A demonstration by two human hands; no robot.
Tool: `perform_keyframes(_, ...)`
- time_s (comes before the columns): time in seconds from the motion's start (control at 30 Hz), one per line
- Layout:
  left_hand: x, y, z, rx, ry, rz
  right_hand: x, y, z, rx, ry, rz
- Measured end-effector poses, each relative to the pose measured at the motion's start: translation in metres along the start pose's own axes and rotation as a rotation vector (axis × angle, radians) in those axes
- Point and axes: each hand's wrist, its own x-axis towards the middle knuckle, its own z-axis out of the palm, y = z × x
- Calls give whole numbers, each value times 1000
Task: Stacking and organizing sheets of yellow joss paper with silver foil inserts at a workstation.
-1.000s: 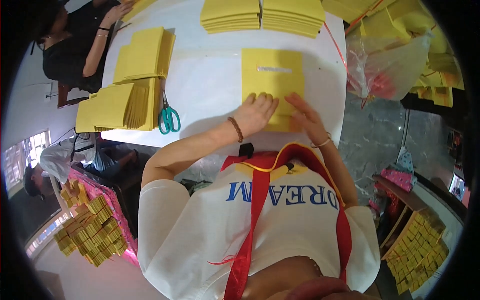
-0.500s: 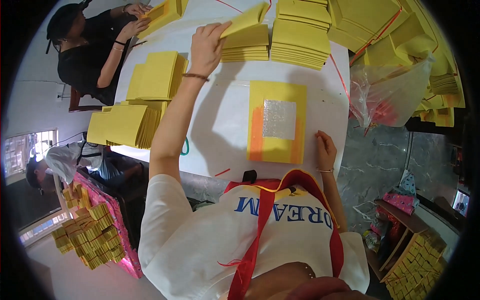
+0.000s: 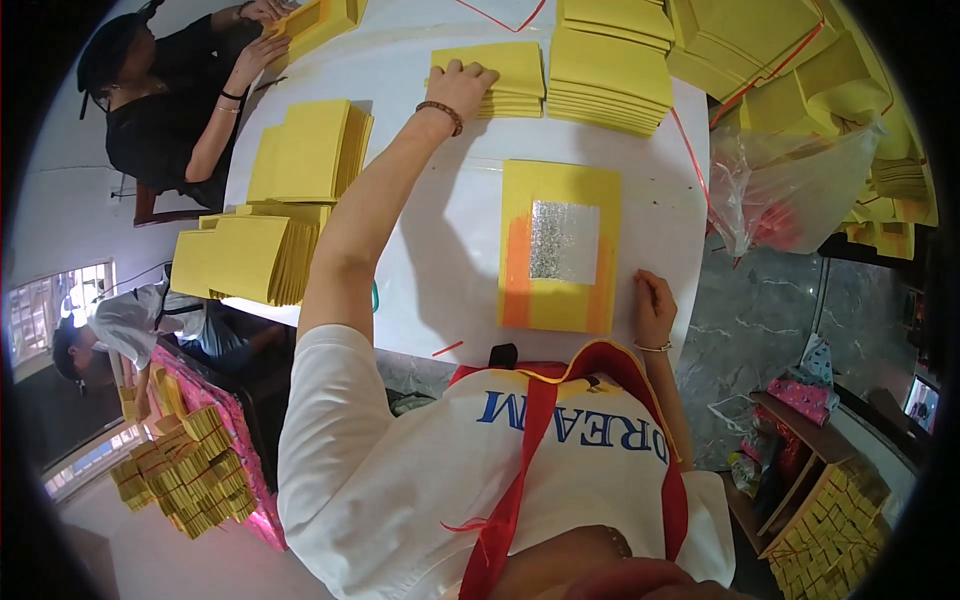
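Note:
My left hand [image 3: 458, 92] reaches far across the white table, its bent fingers closed over the left side of the top yellow paper piece [image 3: 512, 66] on a low stack. The thumb is hidden beneath the hand. My right hand [image 3: 654, 312] rests at the table's right near edge, loosely curled with fingers a little apart and nothing in it. Between my hands lies a yellow paper sheet [image 3: 560, 308] with orange side bands. On its middle sits a shiny silver-white square [image 3: 565, 240].
Yellow paper stacks stand at left [image 3: 246, 254] and back right [image 3: 610, 85]. A clear plastic bag [image 3: 790, 190] hangs beside the right edge. Across the far left corner, a co-worker in black [image 3: 165, 120] handles a yellow piece. Another person [image 3: 130, 320] is beside a pink-covered table [image 3: 262, 520].
My left hand has come down and to the right; the yellow piece it held raised and tilted now lies flat on the stack. My right hand stays put.

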Motion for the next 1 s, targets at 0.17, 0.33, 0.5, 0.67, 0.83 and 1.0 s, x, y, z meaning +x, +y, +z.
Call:
perform_keyframes(0.17,-19,2,48,-132,376,48,4,1,-1,-3,-45,21)
perform_keyframes(0.33,-14,1,38,-159,266,36,4,-4,-7,22,-81,54)
perform_keyframes(0.5,-12,-5,6,-143,120,-17,3,-22,-17,-179,-94,-222)
perform_keyframes(0.67,-28,-4,-3,-63,264,-36,2,-32,-8,-10,-170,-109)
perform_keyframes(0.83,-82,28,-19,-389,315,13,7,-42,-6,-130,-144,-356)
perform_keyframes(1.0,-195,110,-28,-539,196,372,14,-46,5,-212,-228,-390)
